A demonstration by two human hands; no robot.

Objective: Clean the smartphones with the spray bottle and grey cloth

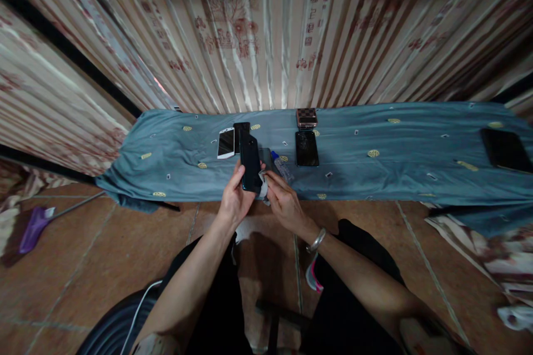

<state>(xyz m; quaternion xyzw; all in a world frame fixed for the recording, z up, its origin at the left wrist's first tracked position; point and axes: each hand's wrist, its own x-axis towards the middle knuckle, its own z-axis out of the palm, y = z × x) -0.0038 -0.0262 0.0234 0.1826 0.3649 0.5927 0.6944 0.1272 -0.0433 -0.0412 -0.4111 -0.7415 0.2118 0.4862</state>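
Observation:
My left hand [235, 196] grips a dark smartphone [250, 163], its back with the camera facing up, above the front of the cloth-covered bench. My right hand [285, 199] pinches a crumpled pale cloth or tissue [264, 186] against the phone's right edge. Just behind the hands lies a clear bottle with a blue cap [275, 155], partly covered by my right hand. A white phone [226, 143] and a black phone [240, 132] rest to the left, the black one partly hidden by the held phone. On the right lies another black phone [307, 148], screen up.
A checkered box [307, 117] stands behind the right-hand phone. A black flat object [506, 148] lies at the bench's far right. The blue-green cloth [408, 161] drapes the bench, with curtains [266, 33] behind. A purple dustpan-like object [35, 229] is on the tiled floor.

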